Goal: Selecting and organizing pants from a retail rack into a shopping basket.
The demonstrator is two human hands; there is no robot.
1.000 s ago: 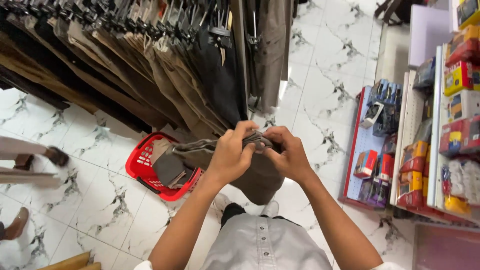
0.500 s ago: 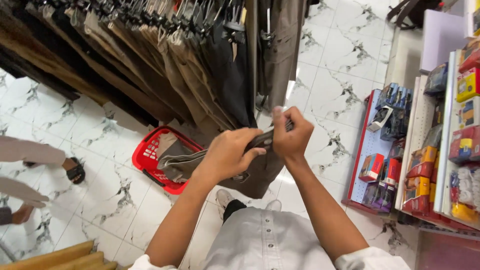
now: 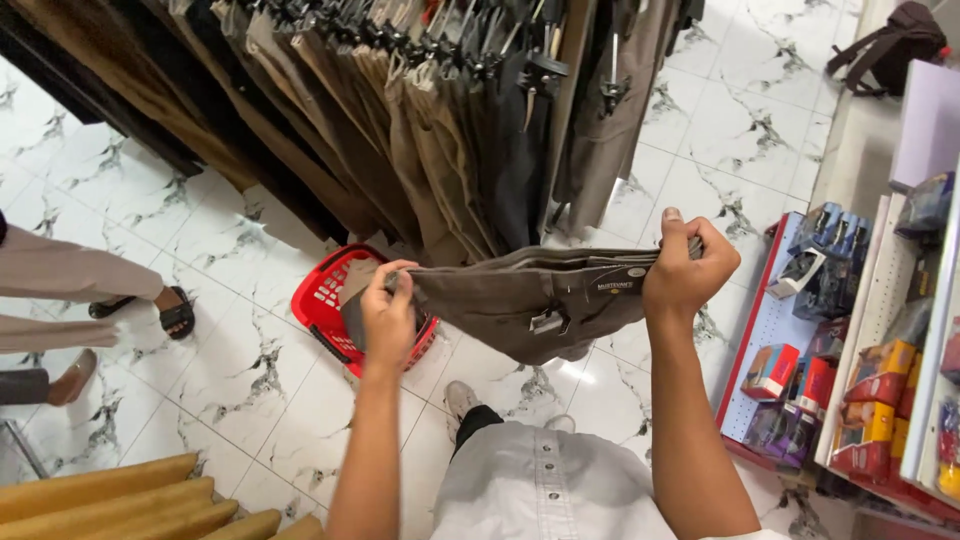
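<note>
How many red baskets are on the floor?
1. The red basket sits on the tiled floor beneath the hanging trousers, partly behind the left hand; more could be hidden.

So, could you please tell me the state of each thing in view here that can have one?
Grey-brown trousers: held up off the floor, stretched flat by the waistband between both hands.
Left hand: closed on one end of the waistband.
Right hand: closed on the other end.
Red basket: on the floor, upright, something dark inside.
Rack trousers: hanging from clips in a packed row.
Shelf boxes: closed, stacked.
</note>
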